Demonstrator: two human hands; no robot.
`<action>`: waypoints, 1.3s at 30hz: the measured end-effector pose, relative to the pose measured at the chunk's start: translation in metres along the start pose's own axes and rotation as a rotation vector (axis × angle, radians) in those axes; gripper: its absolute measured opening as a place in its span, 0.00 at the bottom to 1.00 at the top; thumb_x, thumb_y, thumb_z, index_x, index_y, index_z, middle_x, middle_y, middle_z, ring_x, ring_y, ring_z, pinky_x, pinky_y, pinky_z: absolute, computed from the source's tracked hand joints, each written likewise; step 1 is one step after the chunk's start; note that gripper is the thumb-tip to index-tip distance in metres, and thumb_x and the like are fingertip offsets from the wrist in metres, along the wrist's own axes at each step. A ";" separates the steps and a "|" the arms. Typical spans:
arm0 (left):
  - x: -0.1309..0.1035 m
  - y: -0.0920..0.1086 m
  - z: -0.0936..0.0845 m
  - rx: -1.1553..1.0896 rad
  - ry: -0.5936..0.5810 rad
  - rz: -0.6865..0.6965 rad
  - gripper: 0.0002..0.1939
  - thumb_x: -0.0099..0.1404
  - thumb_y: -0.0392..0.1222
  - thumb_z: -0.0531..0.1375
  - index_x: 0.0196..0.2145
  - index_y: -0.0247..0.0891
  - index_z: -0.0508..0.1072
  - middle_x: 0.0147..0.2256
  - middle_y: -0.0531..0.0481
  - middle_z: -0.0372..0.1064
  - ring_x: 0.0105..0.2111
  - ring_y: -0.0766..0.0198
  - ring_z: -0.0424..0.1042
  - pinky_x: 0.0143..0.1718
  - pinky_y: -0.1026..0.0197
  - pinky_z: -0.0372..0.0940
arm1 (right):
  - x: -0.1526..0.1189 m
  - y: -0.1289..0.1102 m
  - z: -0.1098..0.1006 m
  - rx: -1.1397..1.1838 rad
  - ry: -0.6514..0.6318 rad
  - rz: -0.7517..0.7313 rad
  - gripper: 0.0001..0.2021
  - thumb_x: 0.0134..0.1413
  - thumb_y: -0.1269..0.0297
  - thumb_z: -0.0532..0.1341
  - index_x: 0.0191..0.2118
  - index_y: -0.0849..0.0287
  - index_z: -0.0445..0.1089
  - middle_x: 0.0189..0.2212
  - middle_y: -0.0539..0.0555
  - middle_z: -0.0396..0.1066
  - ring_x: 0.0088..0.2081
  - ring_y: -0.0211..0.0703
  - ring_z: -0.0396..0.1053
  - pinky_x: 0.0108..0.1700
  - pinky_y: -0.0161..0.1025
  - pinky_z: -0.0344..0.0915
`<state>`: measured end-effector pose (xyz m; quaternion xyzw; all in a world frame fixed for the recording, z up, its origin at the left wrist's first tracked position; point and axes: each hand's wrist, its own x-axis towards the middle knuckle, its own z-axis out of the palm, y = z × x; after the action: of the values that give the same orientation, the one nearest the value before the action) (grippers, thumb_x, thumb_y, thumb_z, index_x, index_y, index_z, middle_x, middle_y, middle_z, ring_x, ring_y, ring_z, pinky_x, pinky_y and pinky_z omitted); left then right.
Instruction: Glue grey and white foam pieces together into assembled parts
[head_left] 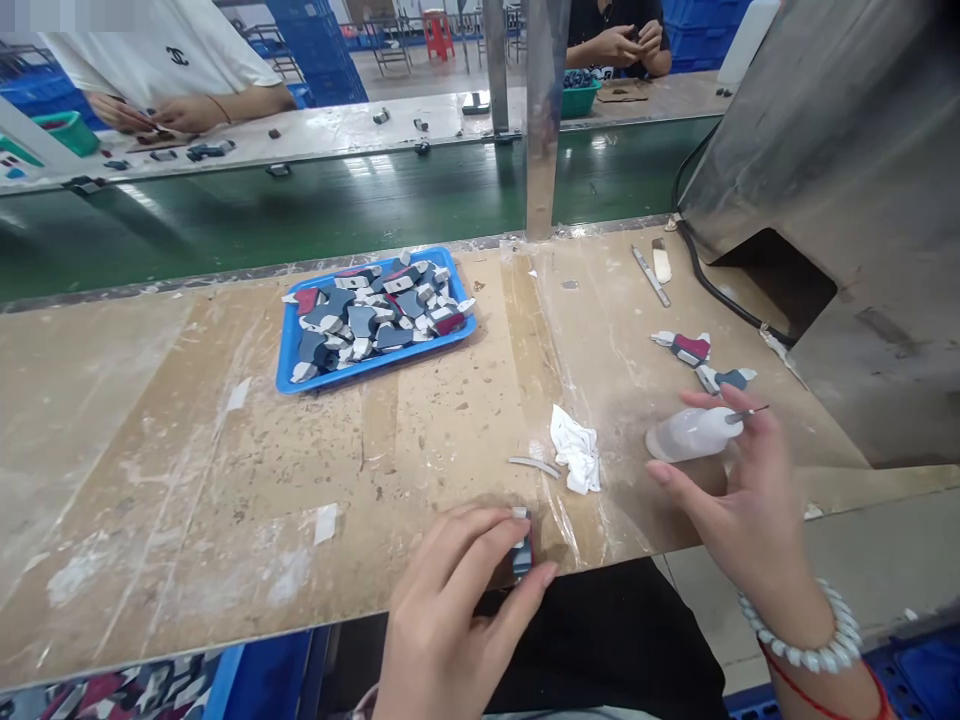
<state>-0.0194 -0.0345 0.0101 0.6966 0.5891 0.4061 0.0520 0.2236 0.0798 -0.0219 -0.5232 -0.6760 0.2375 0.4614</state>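
My left hand (pixel 459 610) pinches a small blue-grey and white piece (pixel 522 550) at the near edge of the worn wooden bench (pixel 187 480). My right hand (pixel 739 490) hovers open over a small translucent glue bottle (pixel 690 432) with a thin metal needle tip, fingertips just touching it. A crumpled white wipe (pixel 576 450) and a thin curved white strip (pixel 534 464) lie between the hands. Two finished pieces, one maroon (pixel 686 347) and one blue-grey (pixel 726 379), rest beyond the bottle.
A blue tray (pixel 289 375) heaped with several grey, blue and maroon pieces sits at bench centre. A metal machine housing (pixel 847 190) with a black cable stands at the right. A green conveyor (pixel 300 210) runs behind; other people work at its far side.
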 end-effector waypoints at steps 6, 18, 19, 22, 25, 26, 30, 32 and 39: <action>-0.009 -0.002 0.003 0.002 0.007 -0.060 0.14 0.71 0.32 0.62 0.53 0.36 0.72 0.45 0.44 0.77 0.46 0.61 0.78 0.50 0.63 0.74 | -0.001 -0.002 0.007 -0.157 -0.045 0.033 0.29 0.58 0.49 0.68 0.58 0.55 0.60 0.49 0.57 0.77 0.54 0.59 0.70 0.58 0.60 0.60; -0.018 -0.005 0.013 0.174 0.104 0.023 0.09 0.69 0.27 0.64 0.47 0.32 0.77 0.52 0.41 0.76 0.51 0.60 0.77 0.55 0.62 0.69 | -0.020 0.000 0.000 0.422 0.102 -0.087 0.19 0.57 0.71 0.68 0.51 0.54 0.63 0.35 0.53 0.73 0.34 0.48 0.73 0.40 0.47 0.71; -0.020 -0.004 0.014 0.184 0.127 0.028 0.10 0.68 0.27 0.65 0.47 0.32 0.78 0.51 0.41 0.77 0.50 0.60 0.77 0.55 0.62 0.70 | -0.020 -0.001 -0.002 0.431 0.099 -0.061 0.18 0.58 0.69 0.68 0.51 0.54 0.63 0.35 0.52 0.72 0.32 0.46 0.71 0.37 0.45 0.70; -0.022 -0.001 0.016 0.170 0.172 0.030 0.11 0.66 0.24 0.66 0.45 0.31 0.79 0.50 0.41 0.78 0.48 0.61 0.79 0.53 0.63 0.71 | -0.017 -0.002 -0.004 0.373 0.056 0.073 0.13 0.60 0.65 0.68 0.47 0.54 0.65 0.37 0.53 0.69 0.35 0.44 0.67 0.36 0.41 0.67; -0.022 0.002 0.020 0.144 0.200 0.048 0.13 0.65 0.20 0.64 0.45 0.30 0.79 0.50 0.42 0.78 0.48 0.62 0.79 0.53 0.64 0.72 | -0.012 -0.001 -0.005 0.355 0.010 0.123 0.15 0.62 0.64 0.67 0.52 0.51 0.66 0.42 0.54 0.66 0.40 0.44 0.67 0.36 0.37 0.68; -0.021 0.002 0.022 0.139 0.207 0.054 0.14 0.65 0.19 0.63 0.45 0.30 0.79 0.49 0.42 0.78 0.48 0.62 0.79 0.52 0.64 0.72 | -0.011 0.000 -0.006 0.376 -0.007 0.115 0.19 0.63 0.64 0.66 0.57 0.49 0.64 0.44 0.54 0.66 0.41 0.44 0.68 0.38 0.37 0.69; -0.020 0.002 0.025 0.127 0.201 0.020 0.12 0.66 0.21 0.65 0.44 0.30 0.79 0.48 0.43 0.79 0.48 0.60 0.79 0.52 0.62 0.73 | -0.016 0.003 -0.011 0.441 -0.125 0.085 0.32 0.64 0.65 0.64 0.70 0.44 0.54 0.45 0.54 0.67 0.44 0.43 0.69 0.48 0.38 0.70; -0.021 0.003 0.026 0.114 0.227 0.009 0.12 0.63 0.22 0.68 0.43 0.31 0.80 0.47 0.44 0.79 0.46 0.60 0.80 0.50 0.62 0.74 | -0.021 0.001 -0.012 0.506 -0.165 0.080 0.35 0.62 0.66 0.67 0.69 0.42 0.54 0.42 0.52 0.69 0.39 0.43 0.70 0.43 0.39 0.72; -0.024 0.006 0.035 0.084 0.287 0.079 0.16 0.60 0.16 0.65 0.40 0.32 0.80 0.45 0.46 0.79 0.44 0.59 0.80 0.43 0.61 0.77 | -0.040 -0.002 -0.021 0.555 0.082 0.168 0.18 0.56 0.56 0.71 0.52 0.50 0.75 0.38 0.54 0.74 0.32 0.45 0.72 0.30 0.39 0.73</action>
<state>0.0073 -0.0429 -0.0222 0.6554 0.5793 0.4783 -0.0781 0.2415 0.0384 -0.0257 -0.4402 -0.5205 0.4293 0.5924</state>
